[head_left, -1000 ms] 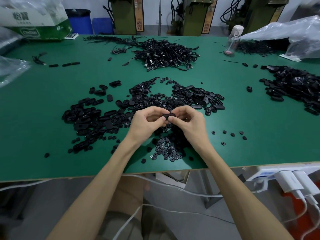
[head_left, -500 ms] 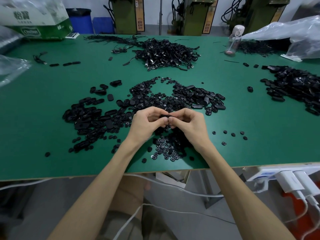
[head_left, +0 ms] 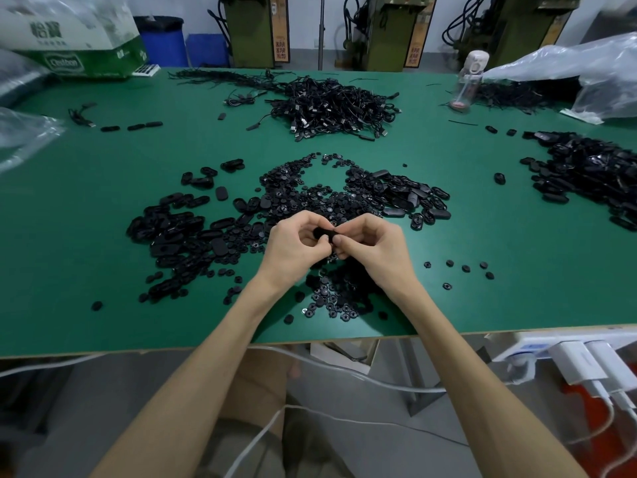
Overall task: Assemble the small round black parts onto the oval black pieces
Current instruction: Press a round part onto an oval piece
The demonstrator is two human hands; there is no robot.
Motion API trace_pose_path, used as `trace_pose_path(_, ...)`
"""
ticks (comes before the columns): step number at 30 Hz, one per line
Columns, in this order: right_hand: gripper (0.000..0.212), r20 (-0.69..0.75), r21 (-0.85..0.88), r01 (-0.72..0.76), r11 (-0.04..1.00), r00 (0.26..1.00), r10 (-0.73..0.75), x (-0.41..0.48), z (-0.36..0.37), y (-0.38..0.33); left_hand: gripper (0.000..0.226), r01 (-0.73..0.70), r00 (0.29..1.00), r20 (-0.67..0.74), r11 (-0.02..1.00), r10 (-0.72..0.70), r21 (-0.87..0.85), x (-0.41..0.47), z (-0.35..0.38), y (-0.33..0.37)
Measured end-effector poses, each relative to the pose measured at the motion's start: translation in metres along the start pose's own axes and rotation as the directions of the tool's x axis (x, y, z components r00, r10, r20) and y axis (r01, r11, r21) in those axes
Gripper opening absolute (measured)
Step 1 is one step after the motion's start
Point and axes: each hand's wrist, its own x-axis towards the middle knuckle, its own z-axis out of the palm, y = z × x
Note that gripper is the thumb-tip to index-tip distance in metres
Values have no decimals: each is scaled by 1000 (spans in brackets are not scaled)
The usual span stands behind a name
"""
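Above the middle of the green table [head_left: 103,270], my left hand [head_left: 293,246] and my right hand [head_left: 372,246] meet and together pinch one oval black piece [head_left: 324,232] between fingertips and thumbs. Whether a round part sits in it is hidden by my fingers. Small round black parts [head_left: 331,298] lie heaped under my wrists. More oval black pieces [head_left: 179,232] spread to the left, and a mixed heap [head_left: 396,194] lies just beyond my hands.
A tangle of black cables [head_left: 331,105] lies at the back centre. Another pile of black pieces [head_left: 593,167] sits at the right. A bottle [head_left: 468,81], plastic bags [head_left: 586,74] and a box [head_left: 79,46] line the far edge. Chargers [head_left: 586,367] hang below the front edge.
Both hands stay together on the oval piece, shifting only slightly; my fingers have worked a little around it.
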Motion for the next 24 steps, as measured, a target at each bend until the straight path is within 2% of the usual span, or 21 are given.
trace_pose_path(7, 15, -5, -2, 31, 1000, 1000, -31, 0, -3, -4, 17, -4, 1000, -3, 997, 4, -76, 0, -3, -1)
trace_pose_path(13, 24, -10, -76, 74, 994, 997, -75, -1, -2, -5, 17, -7, 1000, -18, 993, 5, -115, 1, -3, -2)
trace_pose_path(15, 30, -22, -97, 76, 992, 997, -79, -1, -1, -6, 16, -38, 999, -22, 998, 37, -53, 2, -3, -3)
trace_pose_path(18, 26, -91, -92, 51, 994, 994, -59, -2, -2, -6, 22, -80, 993, -76, 986, 92, 143, 3, -1, -1)
trace_pose_path(20, 25, -183, -61, 16, 998, 983, -27, -1, -4, -4, 27, 5, 979, -199, 963, 50, 269, 6, 0, -1)
trace_pose_path(22, 31, -283, -11, -26, 1000, 959, 22, 1, -7, -2, 32, 135, 951, -306, 937, -32, 322, 8, -2, 0)
trace_pose_path(24, 40, -366, 44, -65, 997, 927, 77, 2, -9, 0, 36, 162, 949, -315, 905, -33, 394, 8, -3, 1)
